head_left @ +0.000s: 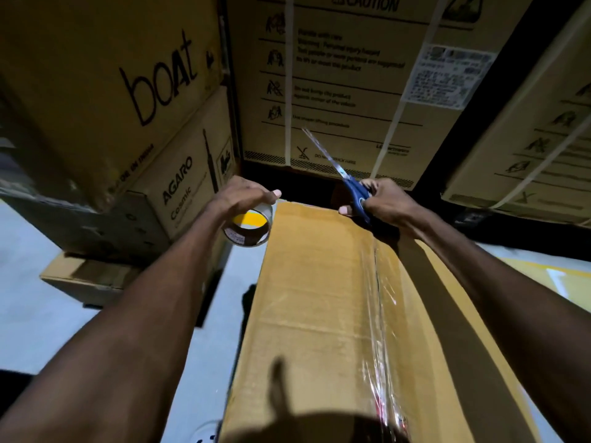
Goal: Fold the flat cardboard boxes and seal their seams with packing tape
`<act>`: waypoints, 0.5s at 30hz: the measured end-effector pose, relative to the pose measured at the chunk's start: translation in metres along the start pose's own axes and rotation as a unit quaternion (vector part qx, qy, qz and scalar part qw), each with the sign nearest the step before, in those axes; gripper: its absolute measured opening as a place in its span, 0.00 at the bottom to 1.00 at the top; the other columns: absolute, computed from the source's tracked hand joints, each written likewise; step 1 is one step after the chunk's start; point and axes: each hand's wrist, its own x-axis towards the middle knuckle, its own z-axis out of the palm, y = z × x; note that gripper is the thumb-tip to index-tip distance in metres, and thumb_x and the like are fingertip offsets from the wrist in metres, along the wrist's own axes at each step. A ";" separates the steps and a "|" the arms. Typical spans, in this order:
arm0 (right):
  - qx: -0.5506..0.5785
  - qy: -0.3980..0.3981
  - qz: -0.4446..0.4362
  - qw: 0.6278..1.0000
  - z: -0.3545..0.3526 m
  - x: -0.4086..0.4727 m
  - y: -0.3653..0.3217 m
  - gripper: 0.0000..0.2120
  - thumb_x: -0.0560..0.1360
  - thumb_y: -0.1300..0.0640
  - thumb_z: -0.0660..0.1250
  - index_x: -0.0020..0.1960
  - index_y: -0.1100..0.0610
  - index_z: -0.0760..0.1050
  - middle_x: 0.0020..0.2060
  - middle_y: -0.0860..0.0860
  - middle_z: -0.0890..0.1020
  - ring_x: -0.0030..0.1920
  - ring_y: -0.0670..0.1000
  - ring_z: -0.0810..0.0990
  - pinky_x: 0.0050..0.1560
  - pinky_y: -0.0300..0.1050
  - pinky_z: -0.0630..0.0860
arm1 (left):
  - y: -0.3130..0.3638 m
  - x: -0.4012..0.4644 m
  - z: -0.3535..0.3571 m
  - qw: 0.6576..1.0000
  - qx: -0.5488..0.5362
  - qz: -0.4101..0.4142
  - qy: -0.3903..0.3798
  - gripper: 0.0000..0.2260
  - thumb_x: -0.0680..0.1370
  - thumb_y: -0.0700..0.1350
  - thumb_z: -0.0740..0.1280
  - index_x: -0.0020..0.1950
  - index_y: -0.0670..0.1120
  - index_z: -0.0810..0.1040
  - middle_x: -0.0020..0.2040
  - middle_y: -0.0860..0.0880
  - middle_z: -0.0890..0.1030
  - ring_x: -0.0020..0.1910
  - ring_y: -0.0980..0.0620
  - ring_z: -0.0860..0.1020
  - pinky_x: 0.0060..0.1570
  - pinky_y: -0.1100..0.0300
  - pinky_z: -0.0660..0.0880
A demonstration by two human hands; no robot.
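A long folded cardboard box (319, 298) lies lengthwise in front of me, its top seam covered by a strip of clear packing tape (380, 314) running from the near end to the far edge. My left hand (243, 195) grips a roll of clear tape (248, 227) just left of the box's far left corner. At the far right end of the box, my right hand (380, 199) holds blue-handled scissors (339, 171), blades pointing up and away, with the thumb on the box's far edge near the end of the tape.
Stacked printed cartons rise to the left (105, 91), a large strapped carton (345, 84) stands straight ahead and another (537, 129) to the right. A small box (86, 279) sits on the grey floor (32, 314) at left. A dark gap lies beyond the box's far edge.
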 end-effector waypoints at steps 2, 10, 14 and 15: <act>-0.042 -0.021 0.009 0.999 -0.005 -0.001 -0.001 0.11 0.72 0.62 0.76 0.48 0.59 0.74 0.39 0.54 0.77 0.36 0.50 0.76 0.38 0.46 0.75 | 0.000 -0.004 -0.004 0.999 0.009 0.018 -0.027 0.13 0.67 0.54 0.75 0.47 0.50 0.88 0.52 0.49 0.85 0.56 0.45 0.81 0.60 0.47 0.76; -0.028 -0.024 -0.064 0.997 0.020 0.003 -0.052 0.16 0.70 0.57 0.77 0.57 0.55 0.80 0.44 0.52 0.83 0.41 0.49 0.83 0.43 0.45 0.81 | -0.002 -0.007 -0.010 0.996 0.048 0.057 -0.054 0.07 0.75 0.49 0.74 0.51 0.49 0.86 0.46 0.56 0.84 0.50 0.56 0.80 0.50 0.59 0.72; -0.028 -0.015 -0.059 0.998 0.065 0.019 -0.066 0.18 0.68 0.55 0.80 0.55 0.47 0.82 0.47 0.53 0.85 0.48 0.59 0.85 0.52 0.63 0.82 | -0.007 -0.007 -0.012 0.993 0.066 0.084 -0.056 0.08 0.75 0.50 0.73 0.50 0.48 0.86 0.51 0.49 0.85 0.56 0.45 0.80 0.61 0.46 0.74; -0.038 -0.008 -0.056 0.998 0.073 0.021 -0.063 0.17 0.66 0.51 0.81 0.52 0.43 0.82 0.47 0.52 0.85 0.47 0.58 0.85 0.51 0.64 0.82 | -0.007 -0.009 -0.014 0.991 0.069 0.095 -0.058 0.09 0.74 0.51 0.73 0.50 0.48 0.86 0.51 0.49 0.85 0.56 0.45 0.80 0.61 0.45 0.74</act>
